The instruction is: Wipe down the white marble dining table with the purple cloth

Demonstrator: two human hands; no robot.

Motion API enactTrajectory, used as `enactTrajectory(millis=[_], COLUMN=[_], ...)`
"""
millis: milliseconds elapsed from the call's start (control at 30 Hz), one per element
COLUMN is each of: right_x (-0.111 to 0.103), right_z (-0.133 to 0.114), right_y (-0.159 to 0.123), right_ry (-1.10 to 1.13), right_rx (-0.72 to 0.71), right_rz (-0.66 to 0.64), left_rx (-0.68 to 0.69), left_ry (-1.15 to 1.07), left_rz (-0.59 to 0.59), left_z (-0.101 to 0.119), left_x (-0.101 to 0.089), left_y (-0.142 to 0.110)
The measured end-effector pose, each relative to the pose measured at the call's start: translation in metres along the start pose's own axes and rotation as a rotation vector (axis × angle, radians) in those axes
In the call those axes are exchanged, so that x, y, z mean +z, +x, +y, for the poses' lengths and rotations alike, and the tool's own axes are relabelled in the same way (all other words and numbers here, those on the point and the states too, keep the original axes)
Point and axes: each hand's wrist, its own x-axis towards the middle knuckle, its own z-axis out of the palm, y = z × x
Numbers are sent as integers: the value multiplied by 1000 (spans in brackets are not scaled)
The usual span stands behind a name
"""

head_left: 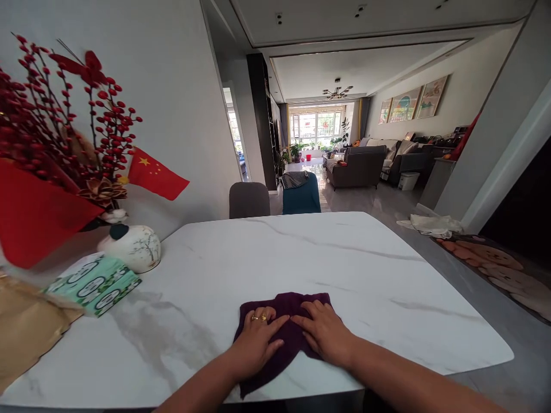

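Note:
A dark purple cloth point(286, 338) lies spread and slightly rumpled on the white marble-patterned table point(206, 264), close to its near edge. My left hand point(260, 338) rests on the cloth's left part, thumb and index finger stretched out, the other fingers a little bent; gold rings show on it. On the cloth's right part lies my right hand point(325, 332), palm down with fingers extended. The two index fingertips almost meet over the middle of the cloth. Both hands are open, and the cloth under the palms is hidden.
At the table's left stand a green tissue pack point(97, 284), a white painted vase point(140, 249) with red berry branches and small red flags point(157, 175), and a brown paper bag point(30, 327). A grey chair point(249, 199) and a blue chair point(303, 195) stand beyond the far edge.

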Motion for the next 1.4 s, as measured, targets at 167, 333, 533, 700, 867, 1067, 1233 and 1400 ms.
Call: enactTrajectory(millis=[167, 333, 533, 700, 867, 1067, 1233, 1400], right_x=[-5, -5, -8, -10, -10, -9, -11, -8], right_z=[35, 79, 124, 149, 151, 133, 108, 77], right_y=[46, 95, 153, 184, 192, 173, 129, 75], right_ry=[-13, -41, -65, -64, -57, -51, -47, -39], right_rx=[28, 64, 126, 172, 211, 263, 226, 206], right_rz=[35, 69, 89, 111, 133, 120, 140, 164], left_rx=[-2, 5, -30, -96, -145, -205, -191, -153], left_ry=[31, 54, 102, 114, 131, 160, 167, 143], left_rz=[44, 106, 157, 162, 183, 213, 229, 253], left_z=[-22, -49, -79, -92, -88, -64, -36, -6], left_x=[-6, -14, -19, -24, -29, -29, -19, -2], left_y=[57, 119, 191, 228, 234, 210, 168, 120])
